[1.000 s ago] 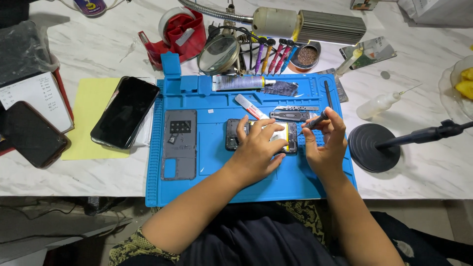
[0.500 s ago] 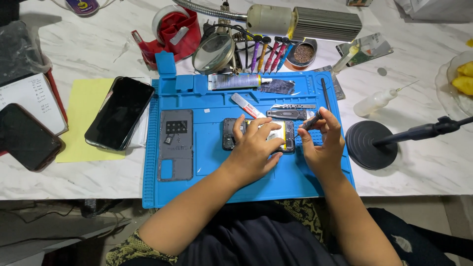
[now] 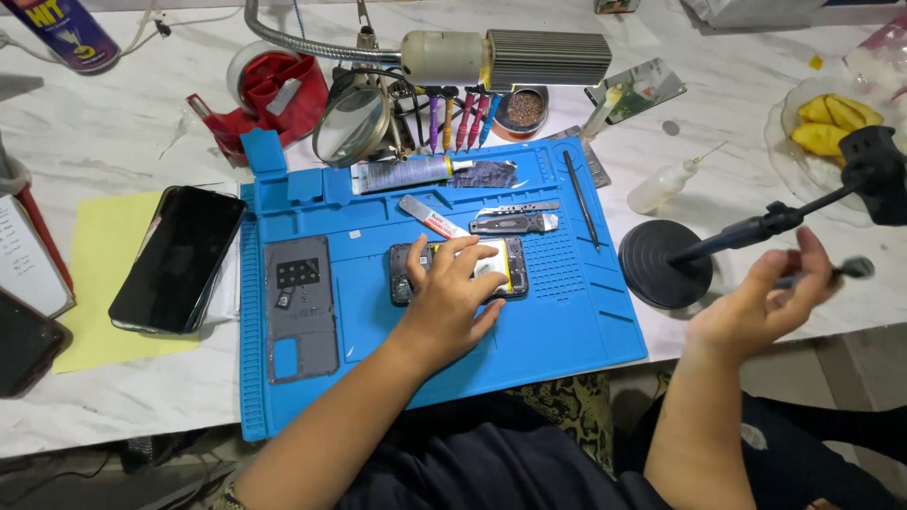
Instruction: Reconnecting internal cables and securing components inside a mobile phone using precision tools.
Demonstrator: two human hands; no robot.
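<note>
The left hand (image 3: pixel 452 300) rests palm-down on an opened phone (image 3: pixel 460 271) lying near the centre of a blue silicone work mat (image 3: pixel 557 321). Its fingers are spread and flat, pressing on the phone's exposed interior, where a yellow-edged battery area shows beneath them. The phone lies lengthwise across the mat.

The right hand (image 3: pixel 763 307) is raised off the mat at about 3 o'clock from the phone, well apart from it. Its fingers are curled around a slim dark tool (image 3: pixel 844 271) with a rounded end that juts out toward 3 o'clock; the exact grip is blurred and the tool's kind cannot be told.

Just at 9 o'clock of the opened phone, on the mat, lies a grey phone back cover (image 3: pixel 299 307). At 12 o'clock of the phone lie a metal folding knife (image 3: pixel 515 223), a red-and-white flat tool (image 3: pixel 432 218) and a tube of adhesive (image 3: pixel 402 175). A thin pair of tweezers (image 3: pixel 580 197) lies at 1 o'clock.

Off the mat at 9 o'clock, a black smartphone (image 3: pixel 178 257) lies face-up on yellow paper (image 3: pixel 99 274). A round black stand base (image 3: pixel 661 263) sits just beside the mat's right edge, under the right hand's reach. A magnifying lens (image 3: pixel 351 126) and a red tape dispenser (image 3: pixel 269 94) stand at 11 o'clock on the white marble table (image 3: pixel 113 142).
</note>
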